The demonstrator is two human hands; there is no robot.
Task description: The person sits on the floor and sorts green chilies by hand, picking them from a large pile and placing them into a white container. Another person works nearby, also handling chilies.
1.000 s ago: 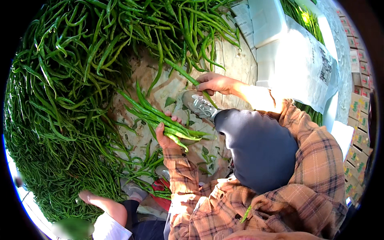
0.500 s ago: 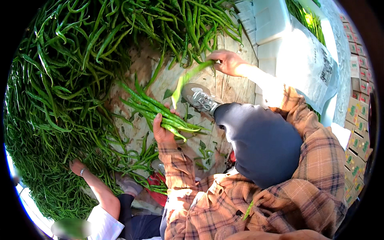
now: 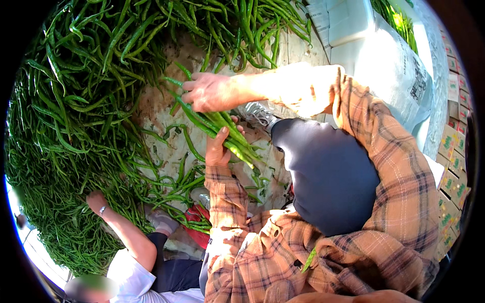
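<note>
My left hand (image 3: 219,144) grips a bundle of long green chili peppers (image 3: 235,146), its thumb lying across them. Over the bundle's upper end is my right hand (image 3: 207,91), slightly blurred, with its fingers curled onto the peppers. Just beyond, a great heap of the same peppers (image 3: 81,91) covers the left and top of the view, and loose ones (image 3: 179,187) lie on the pale, dirt-marked floor (image 3: 154,101). My shoe (image 3: 255,113) and bent knee are beside the bundle, partly behind my right arm.
At lower left a co-worker's hand (image 3: 96,202) is in the heap; a red bag (image 3: 194,224) lies near that person's legs. On the right stand a white box (image 3: 348,25) with peppers, a printed plastic sheet (image 3: 404,76) and stacked cartons (image 3: 449,182).
My right hand has swung left from near the white box onto the bundle's upper end. The bundle in my left hand is angled more steeply. The co-worker's hand has moved up-left into the heap.
</note>
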